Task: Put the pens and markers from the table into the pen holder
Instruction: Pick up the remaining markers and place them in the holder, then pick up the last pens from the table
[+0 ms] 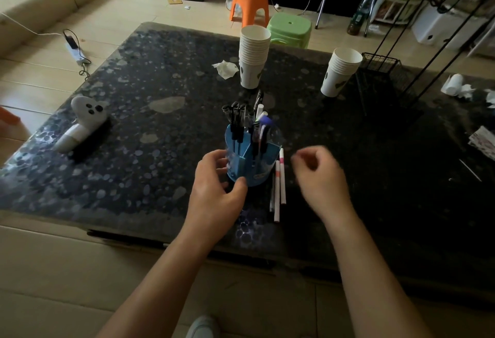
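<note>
Left grip (217,177) is clasping the pen holder (250,166); right grip (318,169), empty and loosely curled, is risking knocking the loose pens (278,190) away.

The right hand (318,174) is blurred; the left hand (214,190) covers part of the pen holder (253,162).

We find the pen holder (254,169), a blue round tub divided by inner walls into compartments, standing upright in the grip of the left hand (214,179). Black pens (235,123) stand in the compartment on that hand's side, and white and purple markers (262,123) stand in the one next to it. We note three loose pens (277,193), two white with pink bands and one thinner. They lie flat, side by side, between the holder and the right hand (318,174).
</note>
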